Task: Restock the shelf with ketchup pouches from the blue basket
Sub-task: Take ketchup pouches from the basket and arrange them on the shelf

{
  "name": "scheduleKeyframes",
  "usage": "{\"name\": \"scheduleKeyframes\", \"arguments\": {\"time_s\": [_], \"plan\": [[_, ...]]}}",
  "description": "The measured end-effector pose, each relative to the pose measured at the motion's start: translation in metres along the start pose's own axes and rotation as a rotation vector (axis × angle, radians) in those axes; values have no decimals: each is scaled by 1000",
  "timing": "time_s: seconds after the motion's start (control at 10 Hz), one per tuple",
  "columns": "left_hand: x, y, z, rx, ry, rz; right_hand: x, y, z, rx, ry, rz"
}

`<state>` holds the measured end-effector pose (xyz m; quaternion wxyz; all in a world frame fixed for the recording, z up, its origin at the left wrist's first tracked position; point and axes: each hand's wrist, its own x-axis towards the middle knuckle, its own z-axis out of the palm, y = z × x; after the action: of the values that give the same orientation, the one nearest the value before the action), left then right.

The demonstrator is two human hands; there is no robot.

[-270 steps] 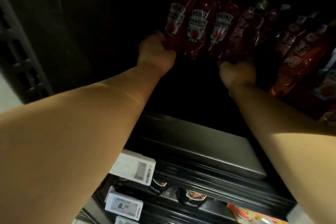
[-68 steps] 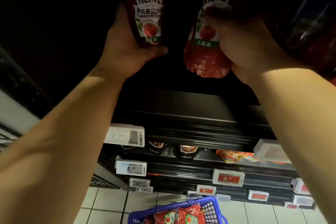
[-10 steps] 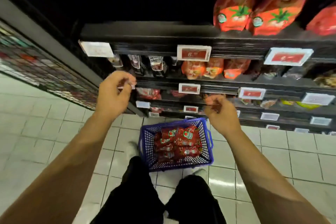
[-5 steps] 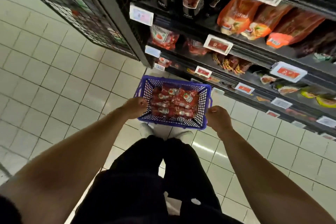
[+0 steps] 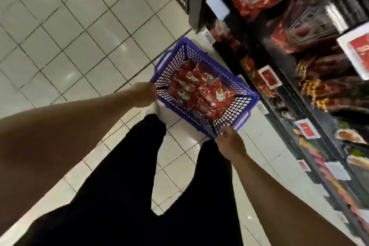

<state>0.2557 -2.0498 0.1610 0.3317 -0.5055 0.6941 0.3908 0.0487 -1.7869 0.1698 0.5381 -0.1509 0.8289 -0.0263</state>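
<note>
Both forearms are bare from the frame edge down to the wrist, with no sleeve, watch, band or ring showing on them. The left hand (image 5: 144,95) and the right hand (image 5: 229,143) are bare too, without gloves. The legs are covered by plain, loose black cloth trousers (image 5: 139,195) that carry no visible pattern, seam marking or logo, and a small pale patch of what may be a light-coloured shoe (image 5: 154,107) shows just beyond the left trouser leg, too blurred to make out further.
</note>
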Motion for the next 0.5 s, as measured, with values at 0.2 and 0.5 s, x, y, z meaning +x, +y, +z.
{"name": "scheduleKeyframes", "arguments": {"time_s": [0.2,0.5], "plan": [[75,-8,83,-204,70,-123,114,24,-3,-426,-131,-144],[217,-7,174,-28,155,-218,297,-32,21,-583,7,-449]]}}
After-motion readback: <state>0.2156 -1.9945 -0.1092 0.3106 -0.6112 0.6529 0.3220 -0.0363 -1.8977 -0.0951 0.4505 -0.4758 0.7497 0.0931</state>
